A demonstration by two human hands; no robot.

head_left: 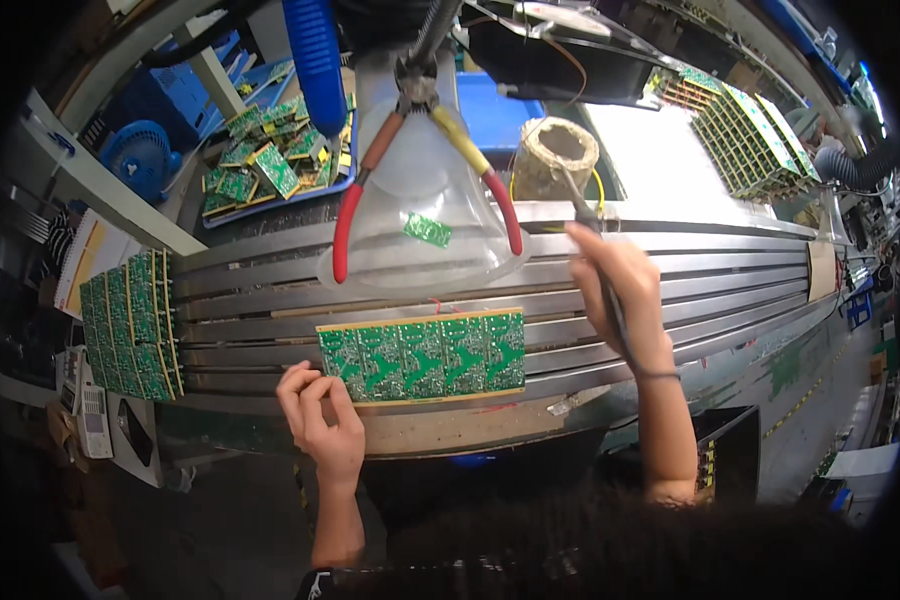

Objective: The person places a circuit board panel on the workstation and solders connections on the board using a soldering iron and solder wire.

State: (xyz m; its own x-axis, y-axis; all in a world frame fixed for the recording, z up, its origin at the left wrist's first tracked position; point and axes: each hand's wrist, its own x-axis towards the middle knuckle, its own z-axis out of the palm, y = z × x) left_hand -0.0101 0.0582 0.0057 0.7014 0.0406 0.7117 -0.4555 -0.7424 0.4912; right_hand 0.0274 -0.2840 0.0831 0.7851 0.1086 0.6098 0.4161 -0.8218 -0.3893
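In front of me a green circuit board panel with tan edge strips lies across the metal slats. My left hand has its fingers curled at the panel's lower left corner, gripping that edge. My right hand, raised to the right of the panel, is closed around a soldering iron with a dark cable. The iron's front end points up at a round, crusted holder with a hollow top. Whether its tip touches the holder I cannot tell.
Red-handled cutters hang over a clear plastic hood, close above the bench. A blue tray of small boards stands far left. Stacked panels stand at left and far right. A blue-handled tool hangs above.
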